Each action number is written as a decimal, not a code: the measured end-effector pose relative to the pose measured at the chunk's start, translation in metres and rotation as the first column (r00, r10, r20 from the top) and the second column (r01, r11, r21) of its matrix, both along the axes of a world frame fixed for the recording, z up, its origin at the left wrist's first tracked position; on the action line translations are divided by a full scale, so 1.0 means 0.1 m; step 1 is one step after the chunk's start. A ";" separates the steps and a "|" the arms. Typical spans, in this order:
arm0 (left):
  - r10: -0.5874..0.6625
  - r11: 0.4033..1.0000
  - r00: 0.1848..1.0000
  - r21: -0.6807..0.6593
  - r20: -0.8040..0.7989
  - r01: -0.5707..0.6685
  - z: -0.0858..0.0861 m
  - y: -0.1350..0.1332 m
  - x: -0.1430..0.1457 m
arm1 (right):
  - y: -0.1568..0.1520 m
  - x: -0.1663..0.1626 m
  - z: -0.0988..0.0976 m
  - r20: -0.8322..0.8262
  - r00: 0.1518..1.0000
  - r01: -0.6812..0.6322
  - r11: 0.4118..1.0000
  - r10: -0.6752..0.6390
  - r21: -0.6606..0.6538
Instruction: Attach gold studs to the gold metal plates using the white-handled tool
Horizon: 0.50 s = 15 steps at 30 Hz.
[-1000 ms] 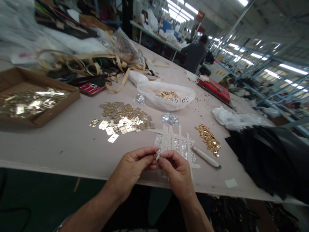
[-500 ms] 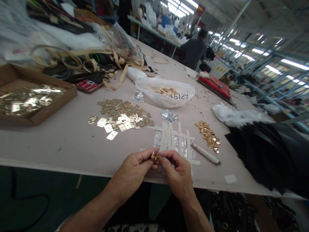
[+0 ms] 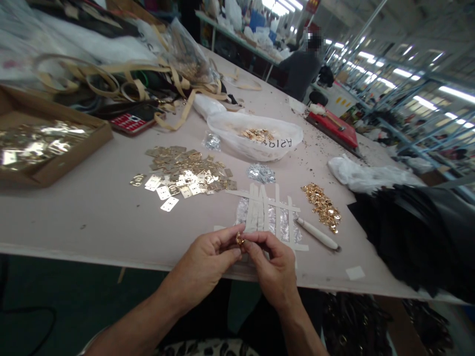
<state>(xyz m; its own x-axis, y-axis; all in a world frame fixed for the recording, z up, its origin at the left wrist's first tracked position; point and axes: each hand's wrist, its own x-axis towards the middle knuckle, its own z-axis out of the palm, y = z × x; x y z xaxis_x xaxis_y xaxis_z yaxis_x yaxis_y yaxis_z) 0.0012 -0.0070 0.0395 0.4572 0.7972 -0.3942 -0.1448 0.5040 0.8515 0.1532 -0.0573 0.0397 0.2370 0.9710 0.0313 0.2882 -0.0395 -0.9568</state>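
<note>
Both hands meet near the table's front edge around a small gold metal fitting (image 3: 239, 240). The fingertips of my left hand (image 3: 208, 257) pinch it from the left, while my right hand (image 3: 275, 264) grips it between thumb and forefinger from the right. Its exact shape is partly hidden by the fingers. Just beyond lies a pad wrapped in clear plastic and strips of pale tape (image 3: 265, 212). A white-handled tool (image 3: 318, 234) rests to the right of the pad, below a pile of small gold fittings (image 3: 322, 206). Flat gold plates (image 3: 189, 173) are heaped at left.
Farther back are a white plastic bag (image 3: 256, 148) of gold pieces and a small pile of silver pieces (image 3: 261, 173). A cardboard box (image 3: 74, 155) of gold plates stands left, black material (image 3: 411, 237) right. A red case (image 3: 334, 126) and a seated person (image 3: 301, 69) are beyond.
The gold fitting has turned slightly between my fingertips and shows a different side. Both hands stay in nearly the same place, and the camera view has shifted a little.
</note>
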 end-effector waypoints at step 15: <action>-0.048 0.999 0.994 0.018 -0.099 0.050 -0.02 0.03 0.05 | -0.02 0.03 -0.04 0.121 0.993 0.006 0.998 -0.014 0.061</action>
<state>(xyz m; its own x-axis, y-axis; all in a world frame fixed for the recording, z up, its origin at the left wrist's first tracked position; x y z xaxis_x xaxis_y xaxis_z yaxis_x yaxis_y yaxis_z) 0.0060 -0.0040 0.0370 0.4555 0.7831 -0.4234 -0.0349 0.4909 0.8705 0.1565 -0.0594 0.0359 0.2375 0.9641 0.1189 0.4023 0.0138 -0.9154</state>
